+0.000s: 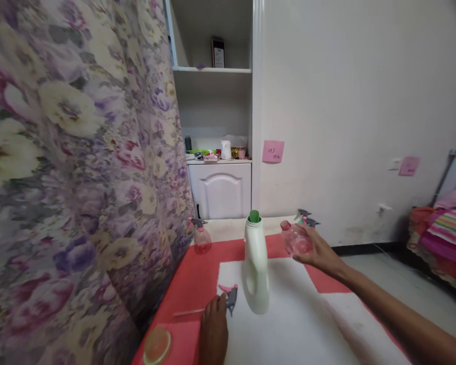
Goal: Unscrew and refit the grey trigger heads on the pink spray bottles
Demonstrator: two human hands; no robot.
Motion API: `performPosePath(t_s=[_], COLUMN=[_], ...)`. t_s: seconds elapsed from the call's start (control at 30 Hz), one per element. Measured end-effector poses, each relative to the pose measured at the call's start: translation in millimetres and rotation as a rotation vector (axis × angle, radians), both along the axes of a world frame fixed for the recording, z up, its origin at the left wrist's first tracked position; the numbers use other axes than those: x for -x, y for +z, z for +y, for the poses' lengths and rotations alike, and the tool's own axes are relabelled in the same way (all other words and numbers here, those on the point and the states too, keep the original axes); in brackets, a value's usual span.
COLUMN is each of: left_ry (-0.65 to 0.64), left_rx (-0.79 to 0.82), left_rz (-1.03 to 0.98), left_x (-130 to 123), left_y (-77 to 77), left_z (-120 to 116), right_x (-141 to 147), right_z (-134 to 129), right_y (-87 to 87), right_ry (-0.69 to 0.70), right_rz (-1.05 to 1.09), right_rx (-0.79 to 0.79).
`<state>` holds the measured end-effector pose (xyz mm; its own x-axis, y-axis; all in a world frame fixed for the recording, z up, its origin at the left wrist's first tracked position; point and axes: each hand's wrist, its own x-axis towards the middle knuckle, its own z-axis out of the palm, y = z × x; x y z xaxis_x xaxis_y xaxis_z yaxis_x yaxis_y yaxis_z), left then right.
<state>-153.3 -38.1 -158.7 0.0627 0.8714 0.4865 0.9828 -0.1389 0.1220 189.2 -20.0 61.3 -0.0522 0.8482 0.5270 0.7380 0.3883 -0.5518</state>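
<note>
Nearest lay the red table, a white sheet spread over much of it. The pale jug stood upright on the sheet, between both hands. Right hand: fingers grasping the pink bottle, right of the jug, neck tipped leftward. A spray bottle stood at the table's far left. Left hand: fingers against the loose sprayer, left of the jug; gripping or merely touching, could not tell.

A floral curtain hangs left of a white cupboard door; a handwritten pink sticky note clings to the wall, right of the shelves.
</note>
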Motion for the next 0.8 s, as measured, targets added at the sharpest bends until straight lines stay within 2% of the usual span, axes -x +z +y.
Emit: performPosePath(t_s=[0.1, 0.3, 0.6, 0.8], left_ry=[0.013, 0.014, 0.01, 0.015], left_rx=[-0.022, -0.082, -0.014, -0.003], left_rz=[0.034, 0.049, -0.004, -0.014], left_x=[1, 1, -2, -1], left_y=[-3.1, -3.9, 5.8, 3.8], left_z=[1, 2, -2, -1], right_x=[5, 15, 25, 30], right_z=[22, 50, 68, 71], right_y=[18.4, 44.4, 61.2, 71.4], right_ry=[-0.059, -0.084, -0.124, -0.123], right_rz=[-0.163, -0.327, -0.562, -0.668], right_rx=[0.002, -0.054, -0.148, -0.179])
